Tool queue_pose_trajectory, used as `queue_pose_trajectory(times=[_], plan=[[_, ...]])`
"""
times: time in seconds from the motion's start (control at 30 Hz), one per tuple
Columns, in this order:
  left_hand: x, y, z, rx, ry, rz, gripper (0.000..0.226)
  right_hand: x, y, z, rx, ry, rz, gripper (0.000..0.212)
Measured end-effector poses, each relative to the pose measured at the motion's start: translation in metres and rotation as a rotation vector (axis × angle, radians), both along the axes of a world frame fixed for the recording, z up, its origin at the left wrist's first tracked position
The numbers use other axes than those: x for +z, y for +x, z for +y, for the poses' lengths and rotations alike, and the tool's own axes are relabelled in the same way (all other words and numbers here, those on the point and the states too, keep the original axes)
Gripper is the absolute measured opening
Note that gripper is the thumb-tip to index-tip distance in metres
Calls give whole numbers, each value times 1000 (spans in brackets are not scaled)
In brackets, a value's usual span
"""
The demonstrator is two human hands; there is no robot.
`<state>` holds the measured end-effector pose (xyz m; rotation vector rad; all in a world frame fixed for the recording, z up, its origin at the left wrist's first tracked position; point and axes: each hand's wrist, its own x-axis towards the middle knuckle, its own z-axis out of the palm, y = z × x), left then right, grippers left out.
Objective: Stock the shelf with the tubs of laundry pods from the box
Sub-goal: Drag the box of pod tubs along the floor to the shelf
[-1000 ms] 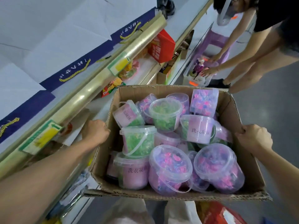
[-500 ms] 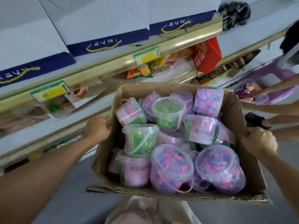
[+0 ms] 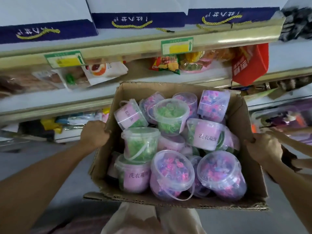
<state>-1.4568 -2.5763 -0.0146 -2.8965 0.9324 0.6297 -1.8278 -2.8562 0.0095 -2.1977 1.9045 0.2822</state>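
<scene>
Head view: shelf point(image 3: 152, 46) now squarer behind box point(image 3: 243, 115)

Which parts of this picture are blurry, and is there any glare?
Head view: the shelves smear with motion blur, worst at the left and right edges; the box and tubs stay fairly sharp; soft glare runs along the gold shelf rail; the wide lens bends that rail.

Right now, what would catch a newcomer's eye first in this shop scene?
The open cardboard box in the middle, heaped with clear tubs of pink-purple and green laundry pods. The left hand and right hand grip its side walls. Behind it run gold-edged shelves with green-and-yellow price tags, and white-and-navy gift bags on top.
</scene>
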Motion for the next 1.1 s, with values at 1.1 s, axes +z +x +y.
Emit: queue_pose_trajectory(times=[1.1], plan=[[-294, -71, 109, 360, 83, 21, 25, -328, 40, -4, 349, 39, 59, 21]])
